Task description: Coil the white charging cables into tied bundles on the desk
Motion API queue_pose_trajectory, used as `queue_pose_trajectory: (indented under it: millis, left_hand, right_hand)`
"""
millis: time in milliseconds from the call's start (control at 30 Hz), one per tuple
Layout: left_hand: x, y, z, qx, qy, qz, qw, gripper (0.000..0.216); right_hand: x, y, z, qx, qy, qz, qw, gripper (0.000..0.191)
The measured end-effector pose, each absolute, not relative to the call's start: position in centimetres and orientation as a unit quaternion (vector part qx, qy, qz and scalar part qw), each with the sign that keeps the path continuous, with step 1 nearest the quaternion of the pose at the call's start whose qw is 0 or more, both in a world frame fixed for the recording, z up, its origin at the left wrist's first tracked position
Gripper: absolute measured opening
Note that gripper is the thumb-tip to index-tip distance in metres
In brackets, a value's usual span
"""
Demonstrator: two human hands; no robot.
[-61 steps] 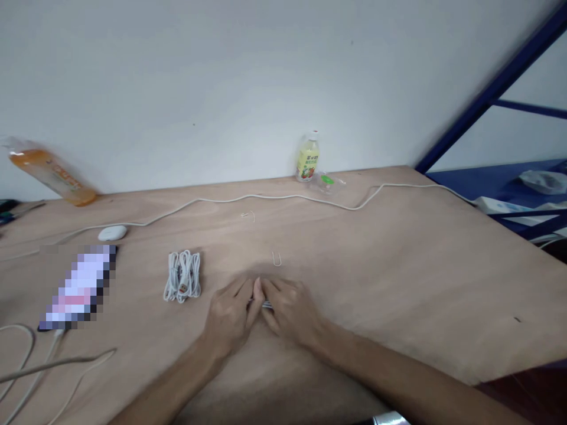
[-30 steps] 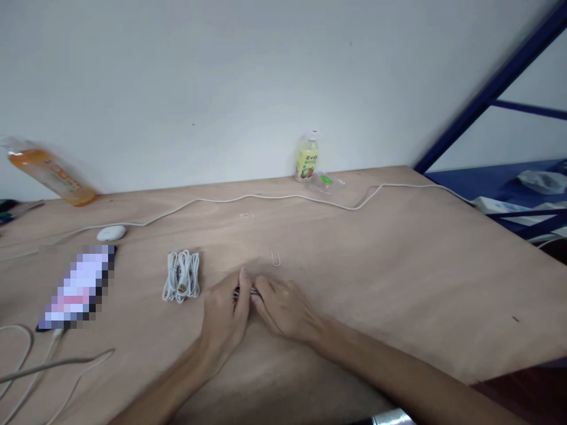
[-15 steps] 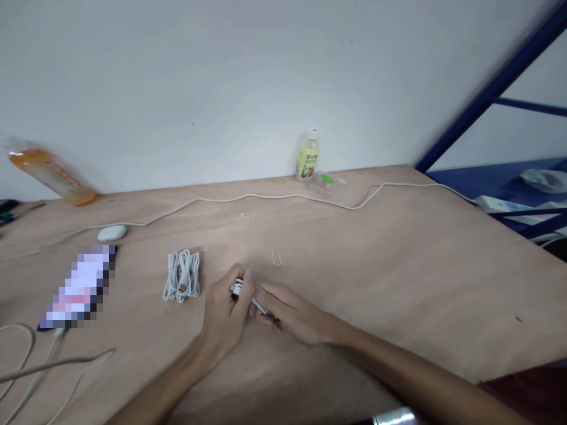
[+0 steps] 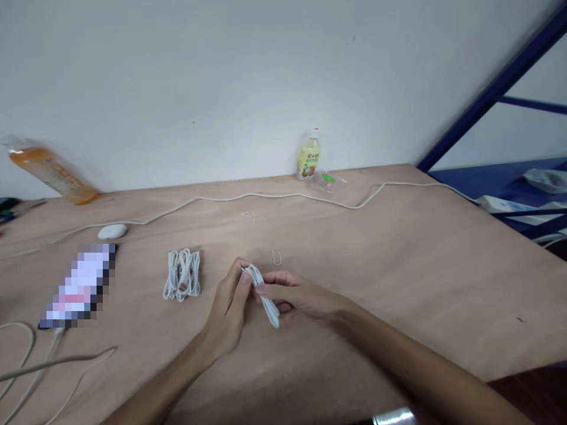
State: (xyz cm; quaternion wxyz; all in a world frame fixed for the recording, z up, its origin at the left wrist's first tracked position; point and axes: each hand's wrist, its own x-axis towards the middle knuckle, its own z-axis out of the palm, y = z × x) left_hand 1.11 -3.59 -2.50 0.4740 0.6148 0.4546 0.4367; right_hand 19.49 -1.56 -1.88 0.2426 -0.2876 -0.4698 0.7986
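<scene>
A folded white cable (image 4: 264, 298) is held just above the wooden table (image 4: 398, 265) by both hands. My left hand (image 4: 229, 316) pinches its upper end with thumb and fingertips. My right hand (image 4: 296, 298) grips its middle, fingers curled round it. A second white cable, bundled (image 4: 182, 275), lies flat on the table a little to the left of my left hand. A small wire tie (image 4: 277, 257) lies just beyond my hands.
A long white cord (image 4: 283, 196) runs across the back of the table to a white mouse-like puck (image 4: 112, 231). A small yellow bottle (image 4: 308, 156) stands by the wall, an orange bottle (image 4: 53, 170) leans at far left. A blurred phone (image 4: 77, 286) and loose cables (image 4: 39, 363) lie left. Blue frame (image 4: 487, 94) at right.
Both hands were pressed flat on the table over the cable. They have since lifted it and turned it upright between them, so the folded white strands now show.
</scene>
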Motion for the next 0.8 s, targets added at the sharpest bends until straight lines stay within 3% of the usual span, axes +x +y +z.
queue_pose_trajectory:
  millis: [300, 533, 667, 800]
  left_hand:
    - [1.3, -4.0, -3.0, 0.623, 0.490, 0.412, 0.449, 0.055]
    - [1.3, -4.0, -3.0, 0.638, 0.512, 0.393, 0.420, 0.049]
    - [1.4, -3.9, -2.7, 0.648, 0.512, 0.394, 0.404, 0.041]
    - [1.5, -3.9, -2.1, 0.653, 0.502, 0.379, 0.421, 0.032]
  right_hand:
    - [20.7, 0.3, -1.3, -0.420, -0.453, 0.677, 0.401, 0.044]
    - [23.4, 2.0, -1.1, -0.549, -0.579, 0.446, 0.406, 0.038]
    - [23.8, 2.4, -1.7, -0.579, -0.552, 0.450, 0.397, 0.023]
    - [23.4, 2.0, -1.2, -0.498, -0.546, 0.558, 0.378, 0.027]
